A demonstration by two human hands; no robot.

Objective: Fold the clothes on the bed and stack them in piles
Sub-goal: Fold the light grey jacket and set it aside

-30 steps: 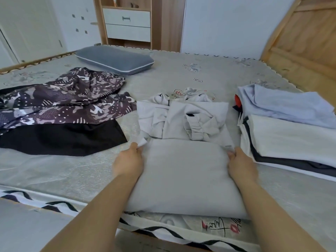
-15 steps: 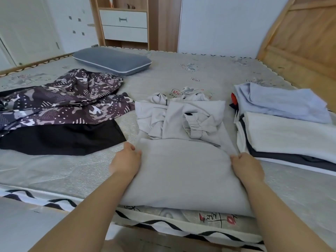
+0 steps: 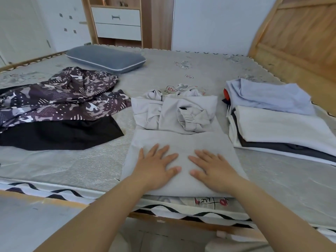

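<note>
Taking the light grey garment (image 3: pixel 181 142) at the near middle of the bed (image 3: pixel 181 70) as the landmark: well to its left lie a camouflage-print garment (image 3: pixel 60 99) and, partly under it, a black garment (image 3: pixel 60 135), both unfolded. Beyond those sits a blue-grey pillow (image 3: pixel 106 58).

On the grey garment's near, folded-over half, the left hand (image 3: pixel 156 166) lies flat, fingers straight and spread, gripping nothing. Just beside it the right hand (image 3: pixel 211 168) presses down the same way, palm down, fingers extended. The garment's far half is bunched and rumpled.

To its right, close by, stands a pile of folded clothes (image 3: pixel 280 128), pale blue on top, then white over dark layers.

The step in hand looks like smoothing a fresh fold. The next move probably calls for tidying the crumpled far part, folding once more, then lifting the bundle across onto the pile.
</note>
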